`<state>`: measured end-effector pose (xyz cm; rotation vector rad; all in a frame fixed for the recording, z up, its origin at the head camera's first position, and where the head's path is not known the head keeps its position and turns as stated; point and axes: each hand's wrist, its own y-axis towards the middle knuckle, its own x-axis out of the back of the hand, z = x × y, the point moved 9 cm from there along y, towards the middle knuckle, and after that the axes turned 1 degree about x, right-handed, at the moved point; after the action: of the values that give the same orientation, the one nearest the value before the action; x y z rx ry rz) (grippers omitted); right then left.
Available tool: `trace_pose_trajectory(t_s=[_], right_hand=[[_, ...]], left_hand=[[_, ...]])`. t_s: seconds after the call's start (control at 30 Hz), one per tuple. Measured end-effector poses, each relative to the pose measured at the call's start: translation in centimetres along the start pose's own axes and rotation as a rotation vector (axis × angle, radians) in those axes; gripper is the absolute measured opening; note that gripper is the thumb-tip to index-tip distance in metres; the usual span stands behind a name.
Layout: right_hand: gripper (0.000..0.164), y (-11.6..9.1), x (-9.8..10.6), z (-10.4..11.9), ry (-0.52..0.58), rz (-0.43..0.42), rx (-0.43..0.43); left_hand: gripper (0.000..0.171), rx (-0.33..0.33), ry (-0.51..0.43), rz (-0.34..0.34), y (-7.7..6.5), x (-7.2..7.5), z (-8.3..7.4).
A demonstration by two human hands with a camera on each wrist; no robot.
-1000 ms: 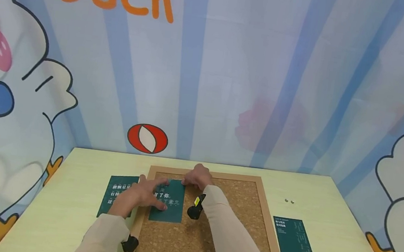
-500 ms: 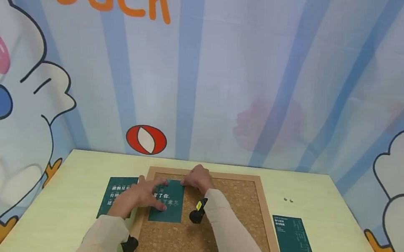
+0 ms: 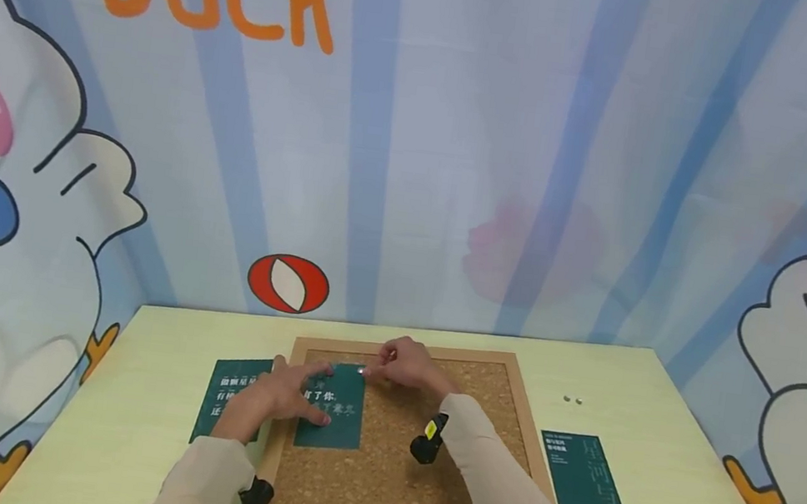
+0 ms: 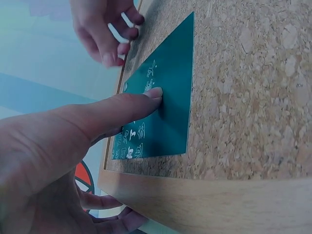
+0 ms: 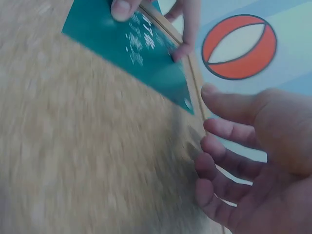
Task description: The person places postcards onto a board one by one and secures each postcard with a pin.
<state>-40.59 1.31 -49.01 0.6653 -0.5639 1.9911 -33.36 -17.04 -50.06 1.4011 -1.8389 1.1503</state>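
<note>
A dark green card (image 3: 340, 425) with white Chinese characters lies on the upper left of a wood-framed cork board (image 3: 422, 473). My left hand (image 3: 272, 396) spreads over its left part, the thumb pressing the card and the index finger touching it farther up. Past the board's frame hang the other left fingers in the left wrist view. A small silver thumbtack (image 5: 187, 103) sits at the card's upper right corner. Just to the right of that corner is my right hand (image 3: 408, 364), apart from the tack. Its fingers are loosely bent with nothing between them (image 5: 273, 151).
Left of the board lies another green card (image 3: 224, 390), partly covered by my left arm. A third green card (image 3: 590, 485) lies to the right, its edge close to the frame. Two small silver tacks (image 3: 573, 400) lie behind it on the pale table (image 3: 653, 434).
My right hand has come away from the card's upper right corner, moving slightly right, and the silver tack there is now visible. The left hand stays on the card.
</note>
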Motion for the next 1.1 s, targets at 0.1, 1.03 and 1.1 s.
trace_pose_trajectory(t_s=[0.1,1.03,1.1], right_hand=[[0.020,-1.0,0.9,0.1,-0.022,0.032,0.059],[0.034,-18.7,12.8,-10.9,-0.160,0.004,0.117],[0.034,-19.7,13.2,-11.8,-0.164,0.002,0.096]], left_hand=[[0.082,0.005,-0.006,-0.001,-0.1,0.1,0.3],[0.082,-0.026,-0.035,-0.023,0.1,-0.2,0.1],[0.083,-0.026,-0.032,-0.025,0.1,-0.2,0.1]])
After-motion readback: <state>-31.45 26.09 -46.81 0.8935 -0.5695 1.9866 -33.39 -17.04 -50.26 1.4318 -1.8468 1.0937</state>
